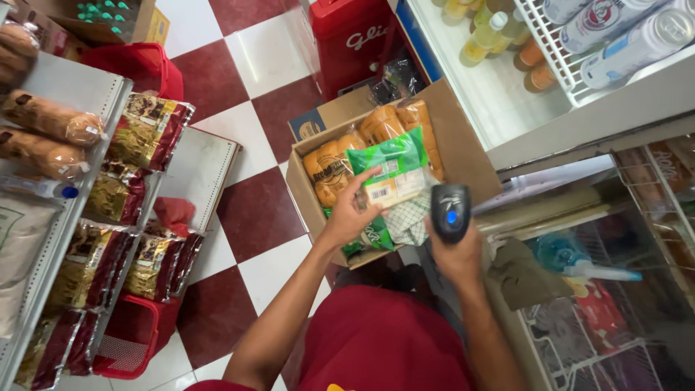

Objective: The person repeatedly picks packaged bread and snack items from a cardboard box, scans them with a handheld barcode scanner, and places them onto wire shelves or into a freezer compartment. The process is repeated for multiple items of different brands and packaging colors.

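A: What has each hand got?

B: The left hand (352, 217) has its fingers closed on the edge of a green plastic food packet (394, 168) with a white barcode label, holding it up over the open brown cardboard box (463, 148) on the floor. The right hand (457, 255) is wrapped around a black handheld barcode scanner (450, 211) with a blue light on its back, just beside the packet's lower right corner.

A: What else is in the box?

B: Orange plastic-wrapped packets (334, 163) stand in rows behind the green one, and more green packets (376, 235) lie below it, next to a checked cloth (410, 217).

A: What might go wrong?

B: I'd judge the hold on the packet to be light, fingertips on one edge only, so the slick film could slip and drop back into the box. The soft wrapper could also crease across the label, and the scanner sits very near it, perhaps too near to read cleanly.

A: Is there room to move?

B: Not much. The box is hemmed in by an open white drinks cooler (507, 108) to the right and a red crate (347, 36) behind it. A wire rack (615, 340) stands close to the right elbow. To the left, grey metal shelves (203, 170) of snack bags edge the red-and-white checked tile floor (253, 94), which offers the only open strip.
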